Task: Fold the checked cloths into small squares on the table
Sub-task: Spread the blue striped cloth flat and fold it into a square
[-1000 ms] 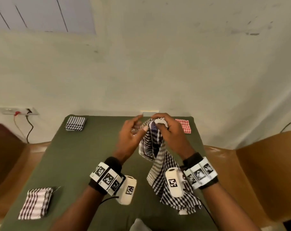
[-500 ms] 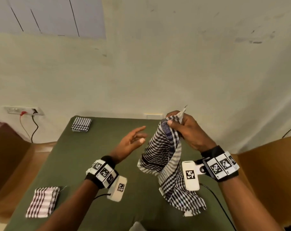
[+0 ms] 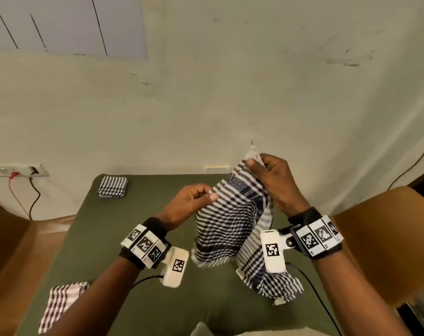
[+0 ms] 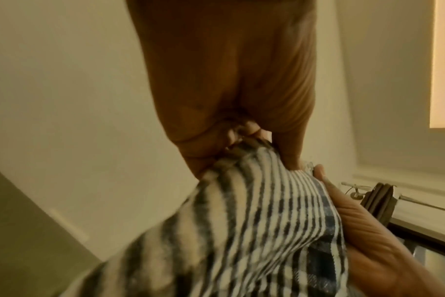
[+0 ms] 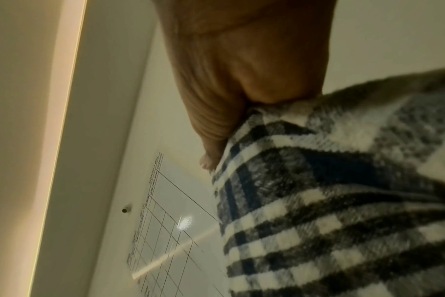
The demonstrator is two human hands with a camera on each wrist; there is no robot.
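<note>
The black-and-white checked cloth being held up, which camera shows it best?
The head view: it shows the whole black-and-white checked cloth hanging between the left hand and right hand above the table. The left wrist view shows only a blurred stretch near the pinch; the right wrist view only a close patch.

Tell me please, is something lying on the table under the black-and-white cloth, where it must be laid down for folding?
Nothing visible does. The black-and-white cloth hangs from the right hand and left hand over bare green table. The folded cloths lie at the table's left corners, well aside.
</note>
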